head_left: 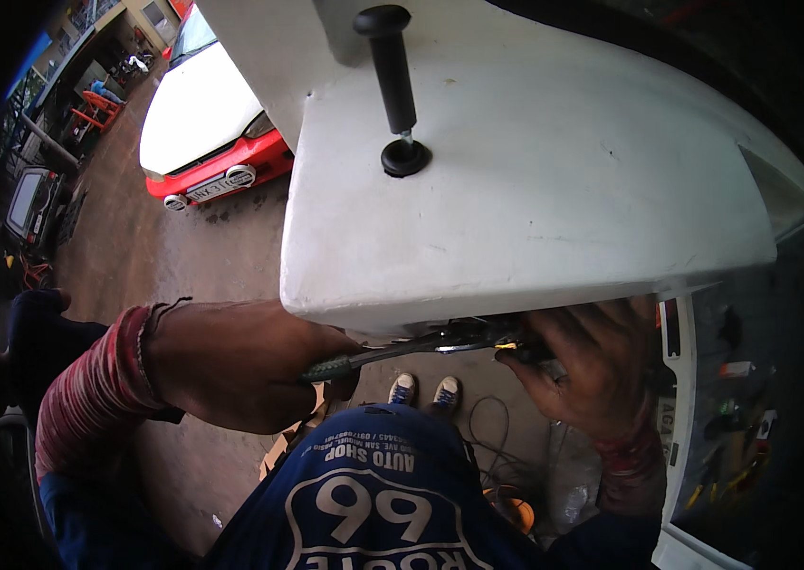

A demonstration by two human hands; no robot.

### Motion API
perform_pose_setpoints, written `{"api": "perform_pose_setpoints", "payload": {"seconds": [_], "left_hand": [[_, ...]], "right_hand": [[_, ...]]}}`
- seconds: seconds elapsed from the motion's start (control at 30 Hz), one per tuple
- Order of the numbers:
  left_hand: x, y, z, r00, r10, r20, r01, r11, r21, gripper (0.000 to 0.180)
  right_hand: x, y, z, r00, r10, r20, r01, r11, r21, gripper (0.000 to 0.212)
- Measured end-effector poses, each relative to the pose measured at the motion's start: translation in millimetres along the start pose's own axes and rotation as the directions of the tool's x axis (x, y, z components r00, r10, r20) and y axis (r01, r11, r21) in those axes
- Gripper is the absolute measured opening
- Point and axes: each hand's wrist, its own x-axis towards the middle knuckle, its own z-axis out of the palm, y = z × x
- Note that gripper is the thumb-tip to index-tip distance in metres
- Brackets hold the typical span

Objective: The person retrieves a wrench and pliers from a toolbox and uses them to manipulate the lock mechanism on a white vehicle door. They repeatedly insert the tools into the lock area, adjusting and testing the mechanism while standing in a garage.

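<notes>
My left hand (259,366) is wrapped round the green grip of a dark metal hand tool (373,356) that looks like pliers. The tool points right, just under the lower edge of a white painted panel (516,209), which looks like part of a vehicle. My right hand (592,356) is at the tool's far end, thumb and fingers closed on a small dark piece (537,352) with a yellow spot beside it. What the piece is cannot be made out. The panel hides some of my right fingertips. A black knobbed rod (392,81) stands out of a round grommet in the panel.
A white car (202,109) with a red bumper stands beyond the panel. Further left are a dark vehicle (31,209) and a red stand (98,104). Near my feet lie a loose cable (488,437), cardboard (288,442), an orange container (513,508) and clear plastic (573,494).
</notes>
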Motion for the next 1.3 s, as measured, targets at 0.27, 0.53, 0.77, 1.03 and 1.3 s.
{"api": "perform_pose_setpoints", "payload": {"seconds": [0.27, 0.53, 0.77, 1.03, 1.3], "left_hand": [[1.0, 2.6, 13.8, 0.992, 0.062, -0.113, -0.046, 0.990, 0.132, 0.018], [8.4, -8.5, 20.4, 0.977, 0.087, -0.193, -0.069, 0.993, 0.100, 0.015], [2.2, -23.1, 16.8, 0.946, 0.255, -0.199, -0.238, 0.965, 0.108, 0.028], [3.5, -1.3, 9.3, 0.995, 0.086, 0.059, -0.098, 0.961, 0.258, 0.040], [20.5, -36.5, 19.5, 0.912, 0.400, -0.088, -0.393, 0.915, 0.091, 0.049]], "right_hand": [[1.6, -4.0, -16.7, 0.997, -0.065, -0.030, 0.063, 0.996, -0.059, 0.035], [6.6, -0.5, -19.2, 0.991, -0.125, 0.054, 0.131, 0.984, -0.121, 0.047], [8.8, -1.9, -20.8, 0.982, -0.103, 0.159, 0.129, 0.978, -0.162, 0.045], [-5.8, -1.8, -27.6, 0.974, -0.147, 0.175, 0.175, 0.972, -0.155, 0.055], [-10.6, -5.0, -30.7, 0.972, -0.081, 0.220, 0.125, 0.973, -0.196, 0.057]]}}
